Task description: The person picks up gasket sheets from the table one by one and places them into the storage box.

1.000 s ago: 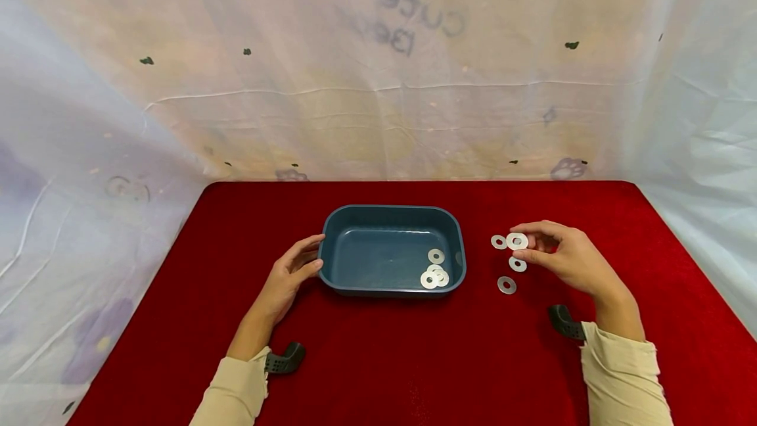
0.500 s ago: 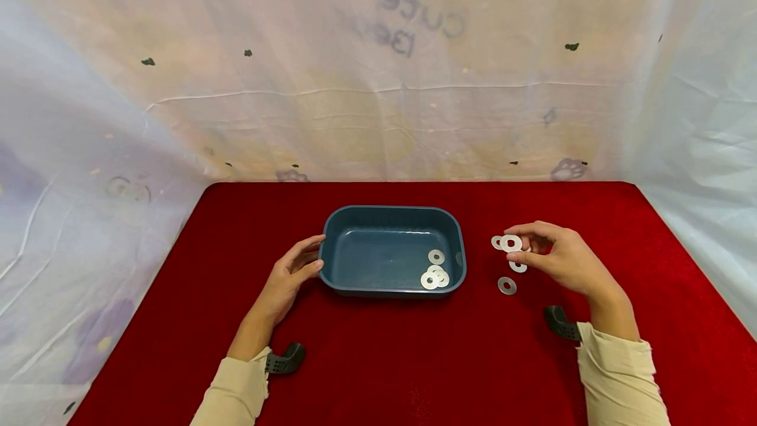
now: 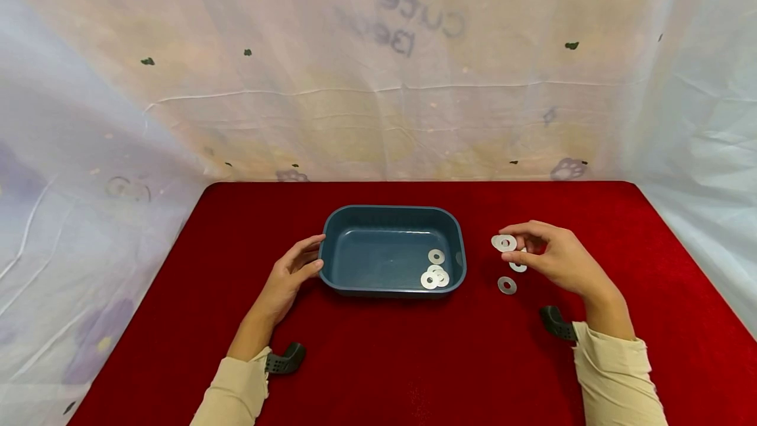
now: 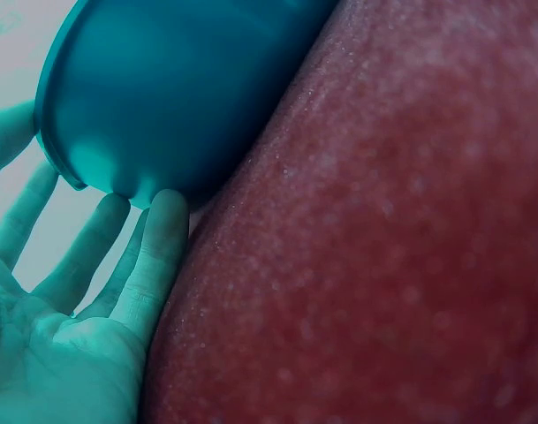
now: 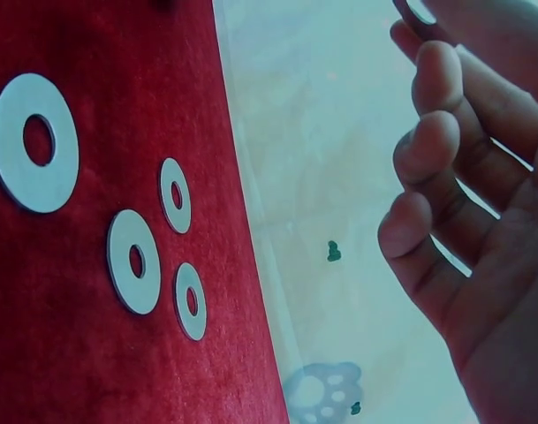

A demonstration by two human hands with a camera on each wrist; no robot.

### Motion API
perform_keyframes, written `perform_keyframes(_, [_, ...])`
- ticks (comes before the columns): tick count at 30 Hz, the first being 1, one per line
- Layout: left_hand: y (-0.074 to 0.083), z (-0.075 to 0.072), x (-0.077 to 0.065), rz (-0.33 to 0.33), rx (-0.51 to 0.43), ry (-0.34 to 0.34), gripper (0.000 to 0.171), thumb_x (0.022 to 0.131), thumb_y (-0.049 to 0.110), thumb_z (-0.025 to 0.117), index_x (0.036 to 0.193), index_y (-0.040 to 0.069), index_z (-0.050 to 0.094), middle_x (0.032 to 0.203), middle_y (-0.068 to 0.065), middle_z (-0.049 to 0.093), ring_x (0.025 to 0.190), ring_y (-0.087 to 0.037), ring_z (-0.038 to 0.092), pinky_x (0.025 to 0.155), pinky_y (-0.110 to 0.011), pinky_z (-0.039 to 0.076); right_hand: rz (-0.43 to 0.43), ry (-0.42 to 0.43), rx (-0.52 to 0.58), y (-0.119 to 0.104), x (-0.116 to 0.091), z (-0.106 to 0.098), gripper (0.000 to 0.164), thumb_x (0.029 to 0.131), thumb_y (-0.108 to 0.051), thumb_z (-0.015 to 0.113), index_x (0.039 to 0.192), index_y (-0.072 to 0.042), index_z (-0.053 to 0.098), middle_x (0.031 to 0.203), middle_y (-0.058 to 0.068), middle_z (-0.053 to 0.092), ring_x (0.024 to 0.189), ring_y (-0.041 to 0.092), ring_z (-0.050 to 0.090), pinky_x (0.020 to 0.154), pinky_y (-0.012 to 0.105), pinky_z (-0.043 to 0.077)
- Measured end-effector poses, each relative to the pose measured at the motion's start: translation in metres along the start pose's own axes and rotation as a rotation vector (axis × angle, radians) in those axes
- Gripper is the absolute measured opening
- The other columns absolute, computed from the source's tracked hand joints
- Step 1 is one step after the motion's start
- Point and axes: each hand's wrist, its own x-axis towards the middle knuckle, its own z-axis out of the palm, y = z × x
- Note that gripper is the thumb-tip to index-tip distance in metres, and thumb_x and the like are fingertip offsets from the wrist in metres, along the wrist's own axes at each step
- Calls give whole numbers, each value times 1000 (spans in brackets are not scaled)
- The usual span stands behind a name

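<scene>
A blue plastic tray (image 3: 355, 215) stands in the middle of the red cloth with several flat metal washers (image 3: 434, 275) in its right end. My left hand (image 3: 313, 252) rests against the tray's left wall, fingers straight (image 4: 149, 256) on the tray (image 4: 189, 88). To the right of the tray my right hand (image 3: 510, 244) pinches one washer (image 3: 504, 242) between thumb and forefinger, just above the cloth. Loose washers lie beneath it (image 3: 506, 285) (image 3: 518, 267). The right wrist view shows washers on the cloth (image 5: 34, 141) (image 5: 133, 261) and my curled fingers (image 5: 436, 132).
The red cloth (image 3: 414, 360) covers the table, whose edges slope away at left and right. A pale printed sheet (image 3: 378, 84) hangs behind it. Black camera mounts sit at both wrists (image 3: 284, 359) (image 3: 556, 322).
My right hand has carried the pinched washer slightly left, toward the tray. The left hand and the tray have not moved.
</scene>
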Motion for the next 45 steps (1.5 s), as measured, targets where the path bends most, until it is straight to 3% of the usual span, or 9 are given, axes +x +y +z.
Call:
perform_keyframes(14, [-2,0,0,-2,7,-2,52,100,13,59,149,7,43,145,-15,45,124,-13,53,91,-20,53,16,-16,-10,-5,1,6,33,85,-24,80,115,-20,71,81,-3,54,71,11,49,60,22,43])
perform_keyframes(32, [-4,-1,0,-8,26,7,51,100,15,59,148,9,44,144,-9,46,123,-13,53,90,-20,53,-41,-14,-22,-13,6,13,33,82,-22,82,113,-23,71,80,-6,54,71,9,50,61,21,44])
perform_keyframes(45, [-2,0,0,-6,10,3,51,100,14,59,148,8,43,144,-13,46,123,-13,53,91,-20,53,-68,-39,8,-24,10,19,30,82,-22,83,110,-22,72,79,-7,54,72,7,50,63,21,44])
